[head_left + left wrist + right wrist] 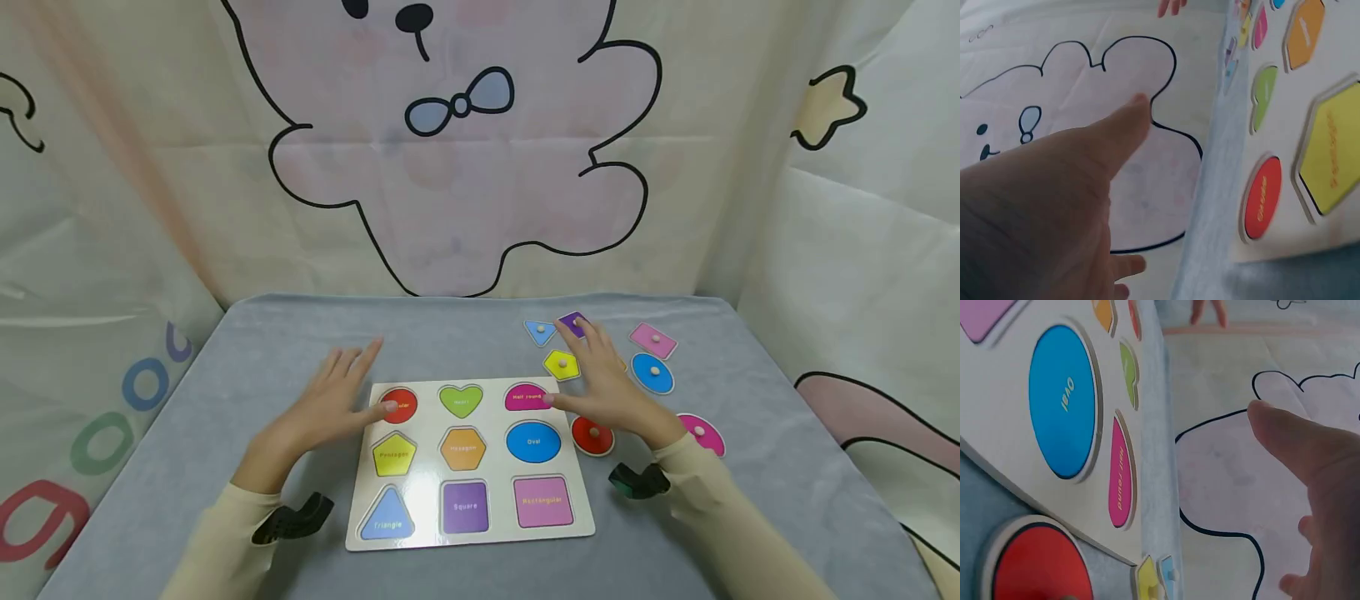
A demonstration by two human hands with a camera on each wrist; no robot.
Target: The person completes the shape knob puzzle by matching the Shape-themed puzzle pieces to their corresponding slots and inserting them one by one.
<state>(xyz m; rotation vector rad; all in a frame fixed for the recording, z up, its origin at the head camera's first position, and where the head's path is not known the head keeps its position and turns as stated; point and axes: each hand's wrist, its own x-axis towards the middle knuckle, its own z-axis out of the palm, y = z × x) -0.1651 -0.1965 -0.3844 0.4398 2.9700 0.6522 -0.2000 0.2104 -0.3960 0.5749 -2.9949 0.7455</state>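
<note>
A white shape puzzle board (pixel 427 467) lies on the table with printed recesses such as the red circle (pixel 406 405), green heart (pixel 461 401) and blue oval (pixel 534 442). My left hand (pixel 322 410) is over the board's upper left corner, fingers spread, thumb near the red circle; nothing is in it. Over the upper right corner is my right hand (pixel 603 379), also spread and holding nothing, its thumb near the half round. The left wrist view shows the left hand (pixel 1079 175) with thumb extended; in the right wrist view the right hand (pixel 1329 469) looks alike.
Knobbed pieces lie right of the board: a blue triangle (pixel 539 335), purple square (pixel 572 321), yellow pentagon (pixel 562 365), pink rectangle (pixel 654 340), blue oval piece (pixel 652 373), red round piece (pixel 592 436) and magenta piece (pixel 705 434). A printed curtain (pixel 450 183) hangs behind the grey-blue tablecloth (pixel 300 333).
</note>
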